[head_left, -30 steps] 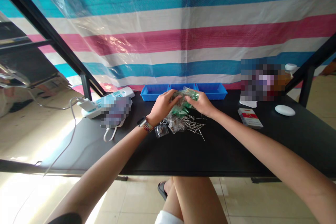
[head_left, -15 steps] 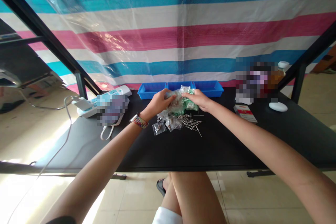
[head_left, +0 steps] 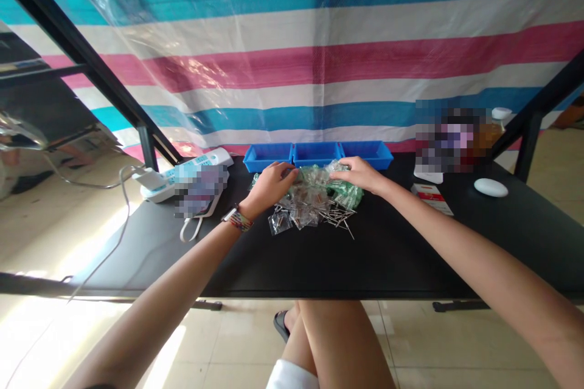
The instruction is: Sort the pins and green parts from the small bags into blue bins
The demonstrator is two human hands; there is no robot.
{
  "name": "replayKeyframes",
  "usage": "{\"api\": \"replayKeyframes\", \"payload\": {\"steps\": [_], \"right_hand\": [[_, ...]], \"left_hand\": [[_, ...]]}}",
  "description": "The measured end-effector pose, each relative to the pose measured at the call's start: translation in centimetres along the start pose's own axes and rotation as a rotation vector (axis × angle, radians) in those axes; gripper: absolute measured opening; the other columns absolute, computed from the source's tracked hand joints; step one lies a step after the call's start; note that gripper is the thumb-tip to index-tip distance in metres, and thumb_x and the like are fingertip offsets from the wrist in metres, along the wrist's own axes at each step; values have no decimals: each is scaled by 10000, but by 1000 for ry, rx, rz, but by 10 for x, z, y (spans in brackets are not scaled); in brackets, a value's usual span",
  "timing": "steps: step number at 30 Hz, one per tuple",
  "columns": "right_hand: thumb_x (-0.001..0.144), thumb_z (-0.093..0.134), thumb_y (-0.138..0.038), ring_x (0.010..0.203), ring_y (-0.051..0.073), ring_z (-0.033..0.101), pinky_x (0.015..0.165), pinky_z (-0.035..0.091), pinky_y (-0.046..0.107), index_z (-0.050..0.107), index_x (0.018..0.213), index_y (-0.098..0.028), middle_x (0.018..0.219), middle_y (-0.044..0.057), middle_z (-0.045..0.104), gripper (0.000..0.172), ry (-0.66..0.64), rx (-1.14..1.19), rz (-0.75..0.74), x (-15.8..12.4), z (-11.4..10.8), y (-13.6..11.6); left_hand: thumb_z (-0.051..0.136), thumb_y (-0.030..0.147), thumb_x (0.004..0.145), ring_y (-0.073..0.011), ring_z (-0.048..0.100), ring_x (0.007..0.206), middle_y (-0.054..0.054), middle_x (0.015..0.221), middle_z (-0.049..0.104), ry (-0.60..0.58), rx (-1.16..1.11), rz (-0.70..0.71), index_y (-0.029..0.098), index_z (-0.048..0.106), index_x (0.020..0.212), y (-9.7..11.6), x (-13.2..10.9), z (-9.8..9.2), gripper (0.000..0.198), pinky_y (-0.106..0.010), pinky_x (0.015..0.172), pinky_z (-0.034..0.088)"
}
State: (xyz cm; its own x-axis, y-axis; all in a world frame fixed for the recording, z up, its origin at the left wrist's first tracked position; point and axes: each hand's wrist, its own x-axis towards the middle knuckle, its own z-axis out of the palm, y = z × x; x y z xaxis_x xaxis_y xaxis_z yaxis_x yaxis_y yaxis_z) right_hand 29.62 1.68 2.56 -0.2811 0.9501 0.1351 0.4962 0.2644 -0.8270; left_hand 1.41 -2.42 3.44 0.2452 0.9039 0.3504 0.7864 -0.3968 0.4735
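Observation:
A heap of small plastic packets [head_left: 312,199], clear and green-tinted, lies in front of the blue trays. My left hand [head_left: 274,183], with a woven bracelet at the wrist, curls over the heap's left side, thumb and fingers around some packets. At the upper right of the heap, my right hand [head_left: 362,175] pinches clear packets between thumb and fingers. Green packets [head_left: 349,196] lie just below it. Thin metal pins like rivets [head_left: 340,216] are scattered at the front right of the heap. A clear packet [head_left: 280,222] with small metal pieces lies at the front left.
A blue three-part tray [head_left: 317,155] stands behind the heap. On the left are a power strip [head_left: 201,164] and a blurred-out device with a white cable. A red-and-white box [head_left: 432,197], a white oval object [head_left: 491,187] and a capped bottle [head_left: 500,114] stand on the right.
My hands have moved apart, left hand leftward and right hand rightward. The bunched packets between them have dropped and spread over the heap, covering some of the metal pins.

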Motion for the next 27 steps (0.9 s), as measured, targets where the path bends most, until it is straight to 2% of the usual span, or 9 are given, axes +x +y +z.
{"api": "replayKeyframes", "payload": {"steps": [3, 5, 8, 12, 15, 18, 21, 24, 27], "right_hand": [[761, 815, -468, 887, 289, 713, 799, 535, 346, 759, 857, -175, 860, 51, 769, 313, 25, -171, -63, -9, -5, 3], [802, 780, -411, 1006, 326, 726, 898, 550, 390, 785, 1032, -183, 1027, 93, 793, 323, 32, -257, -117, -18, -5, 4], [850, 734, -379, 1218, 366, 682, 1077, 519, 466, 710, 1343, -200, 1300, 142, 729, 525, 67, -346, -175, -32, 0, 7], [929, 670, -450, 1341, 416, 600, 1155, 482, 537, 558, 1552, -214, 1446, 173, 622, 676, 128, -458, -197, -50, 7, 9], [979, 608, -504, 1327, 442, 585, 1118, 497, 572, 487, 1614, -201, 1452, 199, 604, 714, 154, -565, -193, -59, 10, 9], [1025, 525, -534, 1252, 425, 611, 1064, 518, 549, 510, 1598, -141, 1364, 216, 654, 695, 148, -694, -131, -63, 12, 8], [1046, 489, -542, 1202, 405, 627, 1062, 513, 520, 600, 1522, -98, 1286, 218, 696, 660, 125, -791, -77, -63, 9, 5], [1047, 505, -539, 1216, 405, 631, 1070, 513, 510, 633, 1491, -103, 1286, 216, 708, 636, 137, -799, -75, -63, 4, 1], [1049, 506, -533, 1295, 393, 617, 1090, 524, 510, 592, 1532, -148, 1388, 191, 680, 623, 165, -688, -125, -67, -1, 2]], "left_hand": [[438, 524, 1061, -261, 663, 904, -104, 936, 738, -21, -5, 3, 159, 794, 1032, -6, -4, -5, 512, -378, 892, 514], [398, 567, 1072, -284, 671, 1011, -125, 1054, 753, -43, -25, -13, 153, 790, 1141, -11, -10, -8, 574, -420, 991, 500], [391, 571, 1075, -317, 604, 1295, -144, 1378, 684, -44, -59, -6, 172, 634, 1472, -15, -23, -14, 612, -479, 1171, 410], [394, 605, 1075, -347, 488, 1445, -112, 1587, 553, -165, -15, 72, 256, 543, 1573, -14, -43, -21, 627, -556, 1261, 319], [436, 658, 1052, -391, 336, 1557, -98, 1713, 394, -273, 4, 113, 300, 459, 1635, -9, -55, -22, 685, -622, 1292, 256], [494, 691, 1024, -405, 217, 1614, -100, 1762, 287, -323, -18, 118, 308, 413, 1658, -3, -63, -18, 745, -641, 1305, 232], [534, 680, 1015, -403, 205, 1619, -108, 1761, 281, -283, -31, 138, 294, 437, 1644, 1, -65, -16, 745, -629, 1313, 233], [519, 659, 1030, -419, 210, 1611, -81, 1755, 310, -225, 30, 154, 326, 477, 1622, -1, -62, -22, 680, -662, 1309, 207], [456, 638, 1064, -429, 203, 1617, -41, 1771, 296, -291, 92, 201, 382, 426, 1650, -6, -57, -28, 640, -686, 1297, 200]]}}
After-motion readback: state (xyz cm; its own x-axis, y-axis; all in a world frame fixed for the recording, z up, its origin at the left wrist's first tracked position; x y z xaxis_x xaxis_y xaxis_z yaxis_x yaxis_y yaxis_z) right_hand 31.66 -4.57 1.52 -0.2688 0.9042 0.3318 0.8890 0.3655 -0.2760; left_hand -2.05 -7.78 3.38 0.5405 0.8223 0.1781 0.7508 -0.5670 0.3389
